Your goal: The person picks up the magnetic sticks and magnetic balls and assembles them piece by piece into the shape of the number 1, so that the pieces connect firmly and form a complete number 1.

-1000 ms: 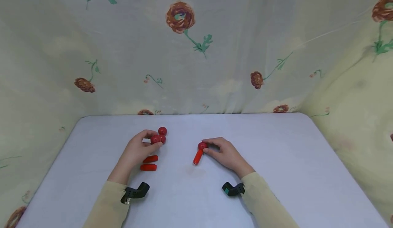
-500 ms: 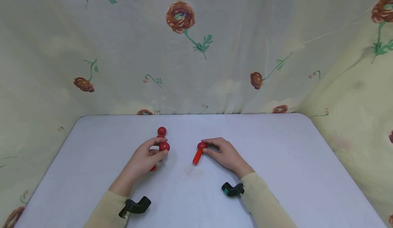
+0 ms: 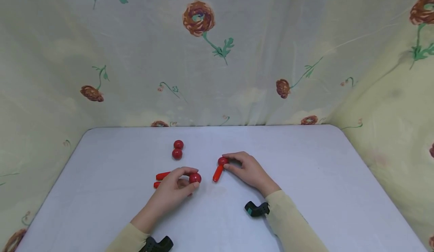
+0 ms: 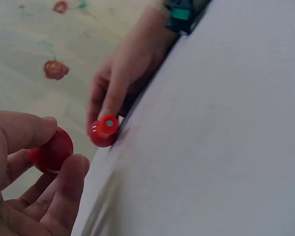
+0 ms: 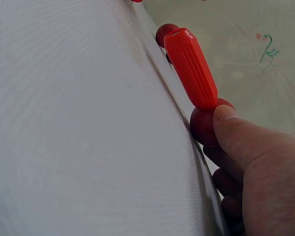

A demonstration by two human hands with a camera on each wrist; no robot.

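While the left hand (image 3: 172, 193) pinches a glossy dark-red ball (image 3: 195, 178) between thumb and fingers, the head view shows the right hand (image 3: 249, 171) pinching a second glossy dark-red ball (image 3: 222, 161), whose near side meets a bright-red, ridged plastic rod (image 3: 218, 173) on the white, round-cornered table (image 3: 288, 142). Two loose dark-red balls (image 3: 177, 154) lie together beyond the left hand; two further bright-red rods (image 3: 162, 176) lie beside it, partly hidden. Left wrist view: thumb and forefinger grip opposite sides of the first ball, which looks hard, light and slippery, best held across its widest part; the rod, seen nearly end-on, bears a small pale disc. Right wrist view: the thumb presses the second ball; the rod's lengthwise grooves should give a stiff, secure hold, though whether rod and ball are joined cannot be told. No brand, label or writing is legible.
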